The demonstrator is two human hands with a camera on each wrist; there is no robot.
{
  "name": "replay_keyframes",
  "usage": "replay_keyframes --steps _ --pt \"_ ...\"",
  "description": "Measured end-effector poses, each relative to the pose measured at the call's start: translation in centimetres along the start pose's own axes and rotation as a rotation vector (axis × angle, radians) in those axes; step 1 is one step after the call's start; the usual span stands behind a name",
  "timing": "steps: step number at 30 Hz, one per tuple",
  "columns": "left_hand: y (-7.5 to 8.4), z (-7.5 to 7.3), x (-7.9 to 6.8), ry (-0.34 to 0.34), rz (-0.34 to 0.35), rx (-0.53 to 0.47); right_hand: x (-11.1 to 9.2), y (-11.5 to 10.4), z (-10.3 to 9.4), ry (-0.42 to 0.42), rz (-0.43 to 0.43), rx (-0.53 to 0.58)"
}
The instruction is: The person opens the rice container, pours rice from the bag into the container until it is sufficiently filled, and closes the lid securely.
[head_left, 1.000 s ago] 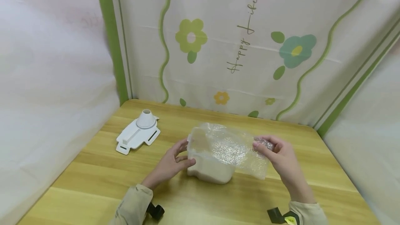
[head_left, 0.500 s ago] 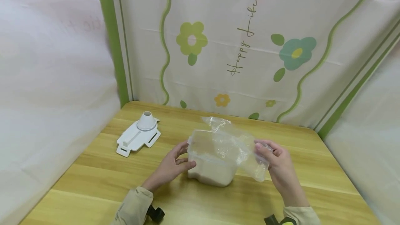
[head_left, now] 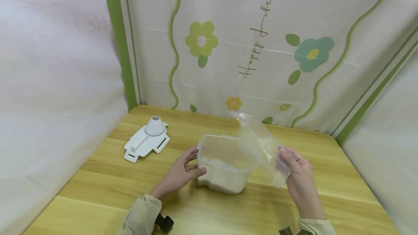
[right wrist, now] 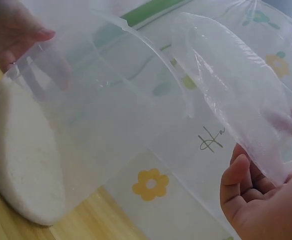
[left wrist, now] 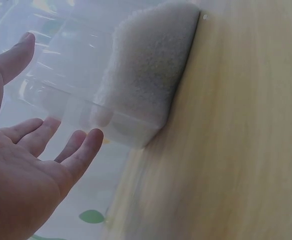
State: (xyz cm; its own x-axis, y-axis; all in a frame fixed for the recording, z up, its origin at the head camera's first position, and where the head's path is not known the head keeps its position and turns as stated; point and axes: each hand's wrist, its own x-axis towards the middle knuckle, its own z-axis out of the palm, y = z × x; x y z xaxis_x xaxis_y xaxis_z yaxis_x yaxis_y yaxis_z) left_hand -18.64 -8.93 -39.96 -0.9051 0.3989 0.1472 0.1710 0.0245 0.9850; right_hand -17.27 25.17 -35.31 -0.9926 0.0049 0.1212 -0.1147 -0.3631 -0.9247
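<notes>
A clear plastic container stands on the table, with white grains that look like rice in its lower part. My left hand holds its left end, the thumb on the near side and the fingers around the far side. Past the container's right end, my right hand pinches a limp, clear plastic bag between thumb and fingers. The bag slants up and leftward, its upper end above the table's far side. No grains show inside the bag in the right wrist view.
A white lid with slotted side tabs and a cone-shaped spout lies on the wooden table, left of the container. Flowered fabric hangs behind the table, and pale cloth walls flank both sides.
My right hand has drawn the bag rightward and tipped it up, off the container's opening. The left hand keeps its place on the container.
</notes>
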Motion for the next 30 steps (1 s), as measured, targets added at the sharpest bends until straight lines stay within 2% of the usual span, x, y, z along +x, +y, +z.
replay_keyframes --steps 3,17,19,22,25,30 --pt "0.0 0.1 0.0 0.0 0.011 0.015 -0.1 0.0 -0.3 0.003 0.012 0.052" --pt "0.3 0.3 -0.1 0.01 -0.004 -0.01 -0.3 -0.1 -1.1 0.05 -0.011 0.111" --pt "0.1 0.4 0.0 0.015 -0.002 -0.012 -0.4 -0.2 -1.4 0.059 -0.012 0.119" --pt "-1.2 0.3 0.4 0.031 0.021 -0.004 -0.4 -0.3 -1.7 0.079 -0.016 0.129" --pt "-1.4 0.2 0.4 0.04 0.024 0.0 -0.4 -0.3 -2.0 0.102 -0.025 0.109" --pt "-0.4 0.2 -0.1 0.032 -0.006 0.009 -0.4 -0.3 -2.5 0.154 -0.046 0.124"
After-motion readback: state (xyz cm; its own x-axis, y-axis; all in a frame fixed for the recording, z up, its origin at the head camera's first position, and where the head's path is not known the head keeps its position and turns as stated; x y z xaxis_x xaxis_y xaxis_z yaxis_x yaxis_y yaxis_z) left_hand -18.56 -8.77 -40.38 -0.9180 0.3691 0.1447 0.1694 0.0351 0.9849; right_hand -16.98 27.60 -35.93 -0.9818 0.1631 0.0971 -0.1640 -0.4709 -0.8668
